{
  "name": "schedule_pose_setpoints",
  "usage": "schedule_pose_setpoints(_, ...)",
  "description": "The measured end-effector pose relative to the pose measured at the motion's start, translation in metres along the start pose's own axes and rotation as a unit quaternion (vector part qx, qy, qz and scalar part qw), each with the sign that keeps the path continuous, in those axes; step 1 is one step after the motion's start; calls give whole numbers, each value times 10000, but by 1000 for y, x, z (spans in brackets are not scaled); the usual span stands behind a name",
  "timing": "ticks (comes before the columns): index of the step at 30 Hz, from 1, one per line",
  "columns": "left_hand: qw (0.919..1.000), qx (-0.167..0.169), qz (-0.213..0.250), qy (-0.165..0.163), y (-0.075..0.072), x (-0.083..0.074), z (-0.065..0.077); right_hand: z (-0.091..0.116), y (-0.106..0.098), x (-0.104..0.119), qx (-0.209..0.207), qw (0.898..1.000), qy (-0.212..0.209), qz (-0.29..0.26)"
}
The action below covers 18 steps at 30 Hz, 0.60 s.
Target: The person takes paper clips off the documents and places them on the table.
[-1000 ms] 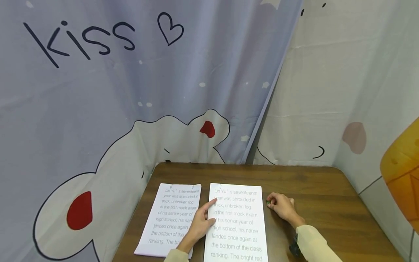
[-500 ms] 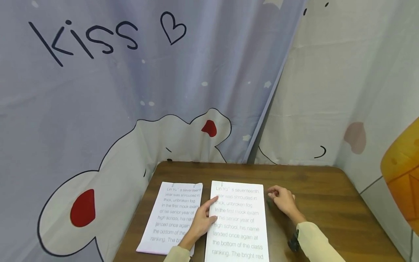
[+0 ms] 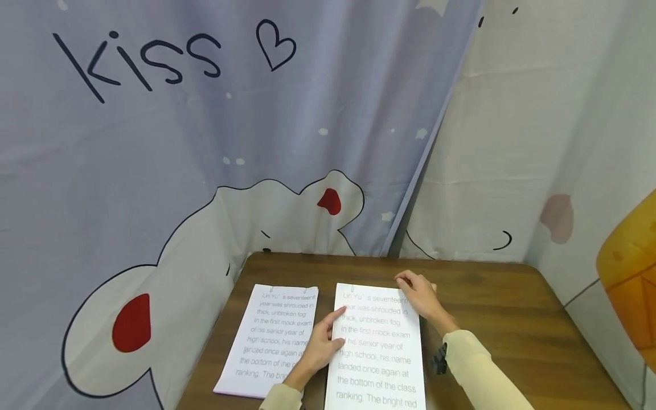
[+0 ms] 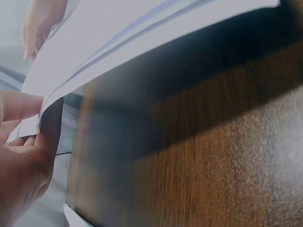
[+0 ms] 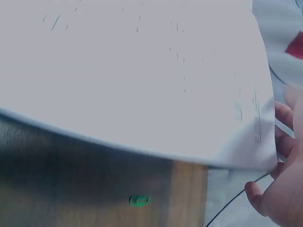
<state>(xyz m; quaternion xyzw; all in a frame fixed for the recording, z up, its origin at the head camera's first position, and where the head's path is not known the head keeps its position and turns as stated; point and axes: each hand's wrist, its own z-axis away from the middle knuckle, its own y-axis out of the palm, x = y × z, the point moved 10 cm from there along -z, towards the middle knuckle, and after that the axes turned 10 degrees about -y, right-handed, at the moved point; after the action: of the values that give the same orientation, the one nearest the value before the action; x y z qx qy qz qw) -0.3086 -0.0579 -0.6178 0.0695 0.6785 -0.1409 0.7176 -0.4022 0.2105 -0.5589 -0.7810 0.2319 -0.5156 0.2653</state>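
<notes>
The left hand [image 3: 320,344] holds the left edge of the right stack [image 3: 379,359], which is in the middle of the near part of the desk [image 3: 492,319]. In the left wrist view, its thumb lies over the sheets and other fingers lie under them, so these fingers are narrow on the paper. There the edge of the sheets is raised from the desk, with a dark shadow below.

The right hand [image 3: 422,296] is at the upper right corner of the same stack. Its fingers are bent and they meet the edge of the paper, while one fingertip stands free from it; I cannot tell if they pinch the sheets. The right sleeve [image 3: 479,370] is pale, and a dark band [image 3: 439,360] is at this wrist.

A silver clip [image 3: 352,288] sits on the upper edge of the right stack, toward its left corner. The left stack [image 3: 271,341] lies just beside, with the same printed text. In the right wrist view, a small green piece [image 5: 139,201] lies on the desk, apart from the right hand.
</notes>
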Motion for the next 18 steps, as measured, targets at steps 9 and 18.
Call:
schedule_pose_setpoints(9, 9999, -102, -22, -22, 4, 0, -1, -10, 27, 39, 254, 9976, -595, 236)
schedule_pose_setpoints(18, 10000, -3, 19, -75, 8, 2, 1, -15, 55, 66, 585, 9935, -820, 534)
